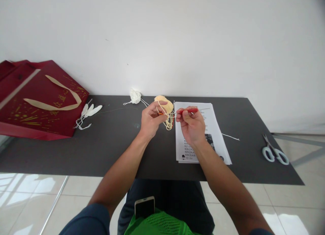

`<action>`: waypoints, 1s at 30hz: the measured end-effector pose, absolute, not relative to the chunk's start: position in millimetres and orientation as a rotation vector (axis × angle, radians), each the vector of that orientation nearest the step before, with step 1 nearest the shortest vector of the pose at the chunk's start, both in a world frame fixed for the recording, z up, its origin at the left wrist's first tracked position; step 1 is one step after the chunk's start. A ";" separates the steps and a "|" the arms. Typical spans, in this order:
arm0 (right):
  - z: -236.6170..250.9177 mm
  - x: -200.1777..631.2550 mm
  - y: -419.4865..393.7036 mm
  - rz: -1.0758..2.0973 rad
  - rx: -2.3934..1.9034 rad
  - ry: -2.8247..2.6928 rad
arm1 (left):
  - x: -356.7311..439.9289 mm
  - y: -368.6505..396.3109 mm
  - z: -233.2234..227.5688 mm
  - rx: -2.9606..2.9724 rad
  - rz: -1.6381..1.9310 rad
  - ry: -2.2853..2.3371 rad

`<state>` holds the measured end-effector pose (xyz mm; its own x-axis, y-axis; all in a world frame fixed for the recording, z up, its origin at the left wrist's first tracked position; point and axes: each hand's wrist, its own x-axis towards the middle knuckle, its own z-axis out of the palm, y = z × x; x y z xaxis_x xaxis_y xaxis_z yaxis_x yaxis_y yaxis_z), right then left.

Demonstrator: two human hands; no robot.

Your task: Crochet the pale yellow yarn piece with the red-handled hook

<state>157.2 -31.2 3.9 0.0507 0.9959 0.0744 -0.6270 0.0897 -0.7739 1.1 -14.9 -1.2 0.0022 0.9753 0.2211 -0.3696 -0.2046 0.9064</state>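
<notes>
Two hands meet above dark table: left hand pinches cream crochet piece, yarn looped over fingers; right hand closed around red crochet hook. Printed sheet beneath right hand; scissors far right; red bag left.

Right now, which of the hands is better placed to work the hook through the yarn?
Probably the right hand: it already grips the red hook, tip pointing at the cream yarn piece. The left hand is pinching that piece and its strand, so it looks busy holding.
</notes>
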 end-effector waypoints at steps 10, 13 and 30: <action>0.8 144.2 -32.8 1.393 -0.687 -0.599 | 4.8 -13.4 -6.4 1.078 1.542 0.944; 0.9 142.3 -33.5 1.393 -0.677 -0.579 | 4.7 -12.2 -7.6 1.122 1.592 0.939; 0.7 137.0 -36.8 1.328 -0.734 -0.651 | 7.3 -18.6 7.4 1.139 1.554 0.998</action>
<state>137.0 -36.8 0.7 0.1332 0.9911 0.0067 -0.6125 0.0876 -0.7856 7.3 -18.6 7.4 -0.1331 0.9690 0.2082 -0.2142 -0.2332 0.9485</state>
